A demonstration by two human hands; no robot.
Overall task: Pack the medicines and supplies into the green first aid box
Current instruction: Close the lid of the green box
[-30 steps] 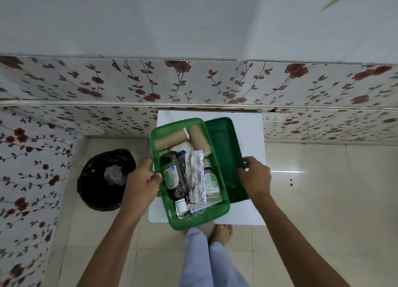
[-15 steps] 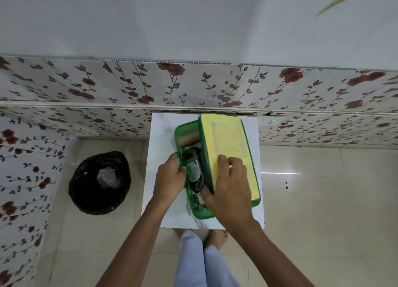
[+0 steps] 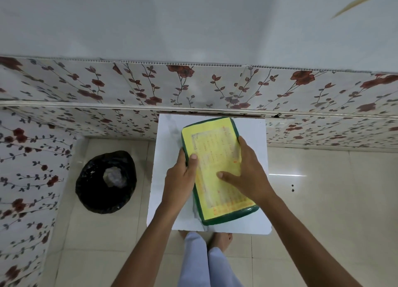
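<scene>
The green first aid box point(image 3: 228, 216) lies on the small white table point(image 3: 168, 140), its lid down and covering the whole box. A yellow printed label point(image 3: 213, 142) fills the lid's top. My left hand point(image 3: 179, 179) grips the box's left edge, thumb resting on the label. My right hand point(image 3: 247, 170) lies across the lid's right side, thumb pressed flat on the label and fingers wrapped over the right edge. The medicines and supplies inside are hidden under the lid.
A black-lined waste bin point(image 3: 105, 181) with crumpled paper stands on the tiled floor left of the table. Flower-patterned wall panels point(image 3: 193, 86) run behind and to the left. My legs and bare feet point(image 3: 219, 239) show below the table's front edge.
The lid swung from lying open at the right, through upright, to flat on the box. My right hand followed it down onto the label; my left hand stayed at the left edge.
</scene>
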